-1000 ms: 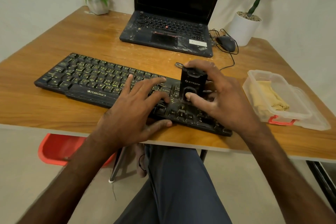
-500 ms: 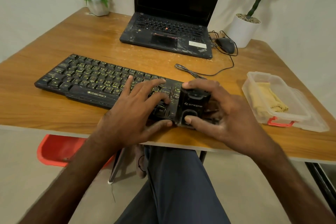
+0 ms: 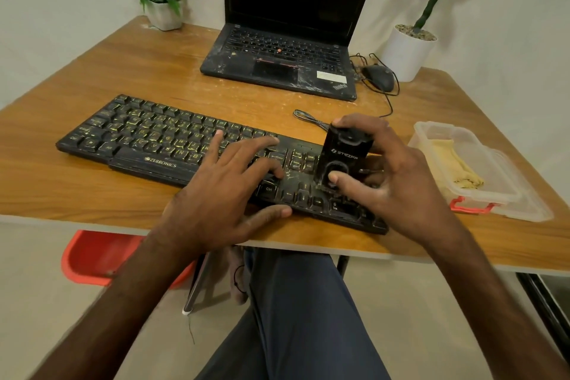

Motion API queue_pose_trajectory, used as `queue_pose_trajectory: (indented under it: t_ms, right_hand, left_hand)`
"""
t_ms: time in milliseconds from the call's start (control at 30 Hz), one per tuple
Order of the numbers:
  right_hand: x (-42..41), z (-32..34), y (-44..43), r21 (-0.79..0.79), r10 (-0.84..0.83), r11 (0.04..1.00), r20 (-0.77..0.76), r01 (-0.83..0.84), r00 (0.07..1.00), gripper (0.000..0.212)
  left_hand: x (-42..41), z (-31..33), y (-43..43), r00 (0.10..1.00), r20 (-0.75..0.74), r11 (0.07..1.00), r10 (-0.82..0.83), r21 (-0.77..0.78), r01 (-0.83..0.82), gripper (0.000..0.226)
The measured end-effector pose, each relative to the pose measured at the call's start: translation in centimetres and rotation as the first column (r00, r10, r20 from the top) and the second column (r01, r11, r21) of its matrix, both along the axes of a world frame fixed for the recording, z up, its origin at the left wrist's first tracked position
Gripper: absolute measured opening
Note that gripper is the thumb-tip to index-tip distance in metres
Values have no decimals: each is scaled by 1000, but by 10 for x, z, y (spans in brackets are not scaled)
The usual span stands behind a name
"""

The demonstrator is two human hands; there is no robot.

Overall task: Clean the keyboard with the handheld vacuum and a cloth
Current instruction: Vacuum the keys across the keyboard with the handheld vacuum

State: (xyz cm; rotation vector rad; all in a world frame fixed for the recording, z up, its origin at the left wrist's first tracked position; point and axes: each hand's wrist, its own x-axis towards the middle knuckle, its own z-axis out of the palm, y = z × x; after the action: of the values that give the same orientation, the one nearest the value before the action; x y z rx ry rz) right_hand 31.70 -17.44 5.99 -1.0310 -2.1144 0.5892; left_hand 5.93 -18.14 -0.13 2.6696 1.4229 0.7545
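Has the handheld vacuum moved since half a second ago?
Yes. The handheld vacuum has slid away from the near edge of the keyboard, back toward its far edge.

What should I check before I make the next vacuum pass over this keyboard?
1. Vacuum firmly held: ok, the right hand grips it, thumb on the front.
2. Keyboard steadied: ok, the left hand lies flat across the keys.
3. Nozzle against the keys: cannot tell, the vacuum's underside is hidden.
4. Vacuum running: cannot tell.
5. Keys clean: not ok, pale marks show near the arrow keys.
6. Cloth ready: ok, it lies in the clear box beside the keyboard.
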Motion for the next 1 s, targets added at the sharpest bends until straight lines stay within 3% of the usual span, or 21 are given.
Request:
queue_pose_trajectory:
  t_ms: [167,367,533,600,800,933,1000]
  right_hand:
    - [-1,-1,9,13,9,1000,-17,-9,1000,64]
    - [-9,4,37,169,-115,982,211,80,971,65]
    - [-4,2,24,-26,108,994,21,-108,994,61]
    - [-3,-1,23,-58,123,991,-27,-124,992,62]
    - [-5,-1,43,100,-73,993,68,66,995,62]
    - [-4,5,34,0,101,995,56,-102,993,61]
    - [-3,5,33,51,89,994,106,-95,990,61]
  left_hand:
    - [1,0,0,1000,4,1000,-16,25,16,57]
    - [1,0,1,1000,12,1000,-7,21,6,60]
    - [0,-3,0,1000,16,1000,5,19,-6,58]
    - [1,-3,0,1000,17,1000,1,17,-2,58]
    - [2,-3,0,1000,6,1000,8,9,-8,60]
    - [0,-2,-1,1000,9,1000,14,15,-14,60]
    - [0,-1,-1,1000,12,1000,14,11,-15,60]
